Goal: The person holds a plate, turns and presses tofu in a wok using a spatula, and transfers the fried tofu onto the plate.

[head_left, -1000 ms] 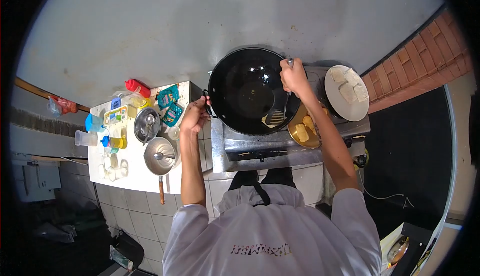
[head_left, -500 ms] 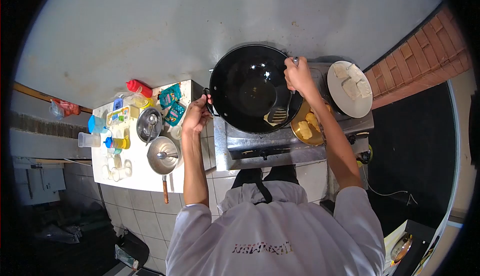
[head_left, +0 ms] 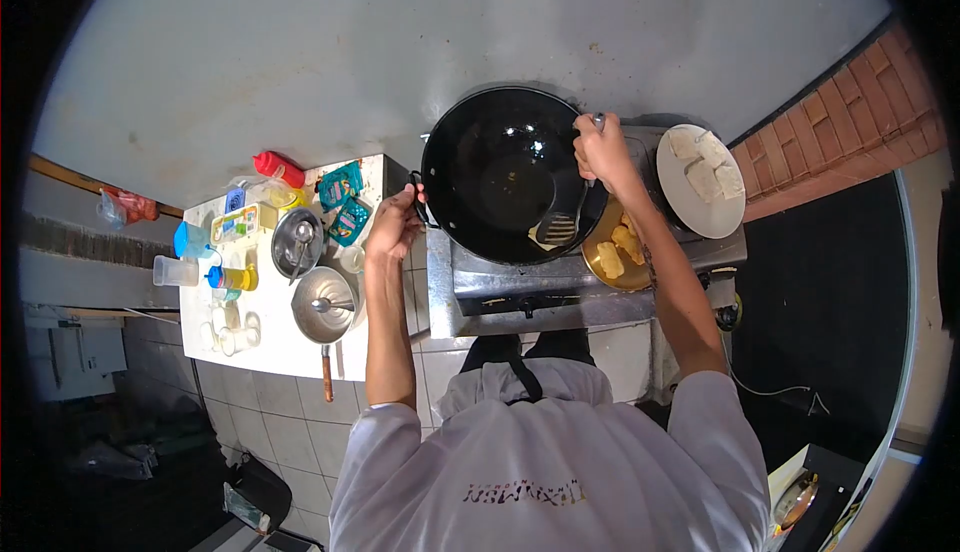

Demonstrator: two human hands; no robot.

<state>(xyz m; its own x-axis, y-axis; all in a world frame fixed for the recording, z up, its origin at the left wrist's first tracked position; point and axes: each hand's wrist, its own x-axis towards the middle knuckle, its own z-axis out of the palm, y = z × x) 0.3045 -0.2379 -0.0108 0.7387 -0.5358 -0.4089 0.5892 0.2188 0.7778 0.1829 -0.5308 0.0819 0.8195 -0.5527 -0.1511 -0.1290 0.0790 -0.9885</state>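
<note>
A large black wok (head_left: 490,142) stands on the steel stove (head_left: 480,317), with shiny liquid in its bottom. My left hand (head_left: 397,224) is closed on the wok's left loop handle. In my right hand (head_left: 606,157) is the grey handle of a slotted spatula (head_left: 562,227), its blade low against the near right inside of the wok. A pale yellowish piece of food lies at the blade, partly hidden by it. Under my right forearm, a gold-coloured plate (head_left: 622,278) holds several yellow fried pieces (head_left: 611,260).
White slabs lie on a white plate (head_left: 690,207) at the stove's right. On the left table (head_left: 270,360) are a steel bowl (head_left: 298,242), a saucepan (head_left: 323,327) with a ladle, green sachets (head_left: 347,222), a red bottle (head_left: 278,169) and several cups. A grey wall rises behind.
Almost nothing differs. The view has shifted slightly; both hands keep their grips, and the spatula blade stays at the near right side of the wok.
</note>
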